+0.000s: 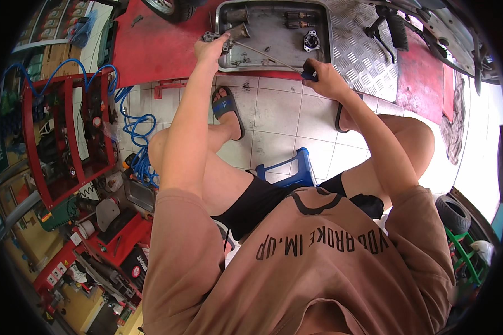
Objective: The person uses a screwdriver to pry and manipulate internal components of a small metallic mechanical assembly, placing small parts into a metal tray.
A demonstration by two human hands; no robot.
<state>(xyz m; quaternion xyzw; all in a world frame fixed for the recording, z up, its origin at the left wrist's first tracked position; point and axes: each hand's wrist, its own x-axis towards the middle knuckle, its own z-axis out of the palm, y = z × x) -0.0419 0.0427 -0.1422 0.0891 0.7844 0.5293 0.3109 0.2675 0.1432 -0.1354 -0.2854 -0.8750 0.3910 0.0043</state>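
Observation:
My left hand [209,50] is closed around a grey metal part [227,44] at the tray's near left edge. In my right hand [327,81] is the dark blue handle of a long screwdriver [268,57]. Its thin shaft slants left over the tray, and its tip ends close to the metal part; whether they touch I cannot tell. Beneath lies a grey metal tray [274,62]. Tube-shaped metal pieces [239,32] lie at its left side. Dark cylindrical parts [300,20] and a round black-and-silver part [311,41] lie toward its right.
The tray rests on a red platform [162,47] with a diamond-plate section [369,61]. Motorbike parts and a wheel [397,30] stand at the far right. A blue stool [296,170] is beneath me. On the left are a red rack [67,139] and a coiled blue hose [137,125].

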